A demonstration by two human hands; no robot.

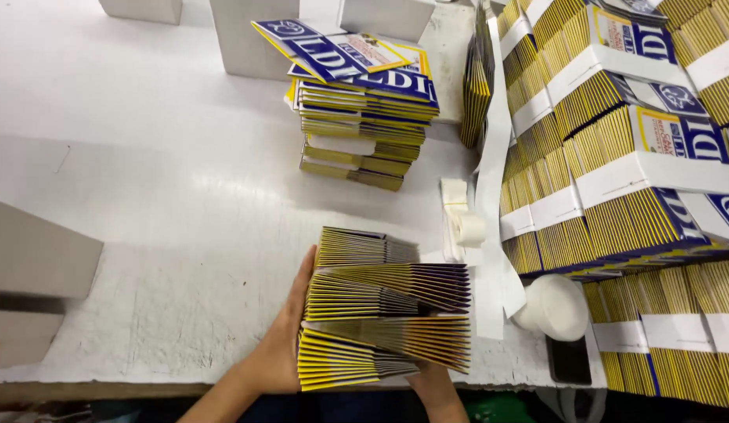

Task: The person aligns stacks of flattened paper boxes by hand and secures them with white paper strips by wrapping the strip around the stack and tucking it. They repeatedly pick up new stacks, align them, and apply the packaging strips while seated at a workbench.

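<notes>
A fanned stack of flat yellow-and-blue printed cartons point(384, 305) stands on edge on the white table point(161, 196) near its front edge. My left hand point(282, 345) presses flat against the stack's left side, fingers pointing away from me. My right hand point(431, 384) is under the stack's near right corner, mostly hidden by the cartons. Both hands clasp the stack between them.
A taller pile of the same cartons point(364, 117) lies at the back centre. Banded bundles point(623, 172) fill the right side. White paper strips and a small roll point(468, 229) lie beside them, with a white lump point(554, 307) and a dark phone point(570, 360) nearby. Grey blocks point(36, 258) sit at left.
</notes>
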